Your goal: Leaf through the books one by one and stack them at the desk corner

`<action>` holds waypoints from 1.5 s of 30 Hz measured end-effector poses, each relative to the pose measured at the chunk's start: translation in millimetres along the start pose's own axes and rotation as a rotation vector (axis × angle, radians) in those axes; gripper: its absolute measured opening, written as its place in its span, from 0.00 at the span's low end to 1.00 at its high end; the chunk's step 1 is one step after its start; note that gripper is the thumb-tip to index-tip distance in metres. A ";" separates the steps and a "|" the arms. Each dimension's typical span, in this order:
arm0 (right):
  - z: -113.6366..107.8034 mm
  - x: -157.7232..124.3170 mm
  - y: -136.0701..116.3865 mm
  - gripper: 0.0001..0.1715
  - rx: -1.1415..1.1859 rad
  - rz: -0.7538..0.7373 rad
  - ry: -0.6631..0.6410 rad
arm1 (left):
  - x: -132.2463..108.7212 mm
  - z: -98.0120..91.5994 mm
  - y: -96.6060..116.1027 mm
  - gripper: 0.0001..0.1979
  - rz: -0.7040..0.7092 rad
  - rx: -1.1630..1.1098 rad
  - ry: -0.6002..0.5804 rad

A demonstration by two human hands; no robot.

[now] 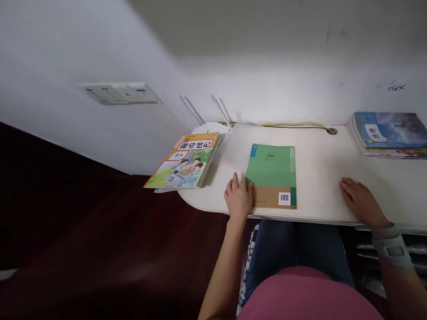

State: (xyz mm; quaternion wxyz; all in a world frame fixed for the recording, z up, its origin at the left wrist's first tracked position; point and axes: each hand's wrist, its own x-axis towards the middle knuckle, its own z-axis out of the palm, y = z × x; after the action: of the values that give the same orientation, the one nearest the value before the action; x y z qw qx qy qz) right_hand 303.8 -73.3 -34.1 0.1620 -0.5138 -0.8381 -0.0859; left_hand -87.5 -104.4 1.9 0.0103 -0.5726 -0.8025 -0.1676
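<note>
A green book (271, 166) with a brown lower band and a barcode label lies flat on the white desk (320, 178) in front of me. Beside its lower left edge rests my left hand (239, 195), fingers apart on the desktop; whether the thumb touches the cover I cannot tell. To the right of the book, my right hand (363, 200) lies flat near the desk's front edge, holding nothing. Its wrist wears a light-coloured band.
Colourful books (187, 162) overhang the desk's rounded left end, with a white router (210, 128) behind them. Another stack of books (390, 131) lies at the right. Yellow and black cables (293, 124) run along the wall to a round hole (332, 131).
</note>
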 end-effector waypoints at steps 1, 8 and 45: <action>0.5 -0.2 -0.8 0.23 0.007 0.005 0.003 | -0.7 0.4 0.0 0.19 -0.003 -0.002 -0.002; 3.8 -3.9 -0.8 0.22 0.019 0.004 0.036 | 1.9 -4.2 0.0 0.17 -0.005 -0.041 0.051; -21.1 77.7 -150.3 0.24 0.835 0.330 -0.021 | -50.4 -44.9 65.8 0.29 0.711 -0.578 0.445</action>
State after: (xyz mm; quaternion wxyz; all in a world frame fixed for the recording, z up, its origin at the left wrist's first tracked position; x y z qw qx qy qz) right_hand 141.4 -83.9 16.8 0.3587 -0.5319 -0.7094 0.2919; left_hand -17.4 -144.2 50.7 0.0784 -0.7402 -0.4571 -0.4868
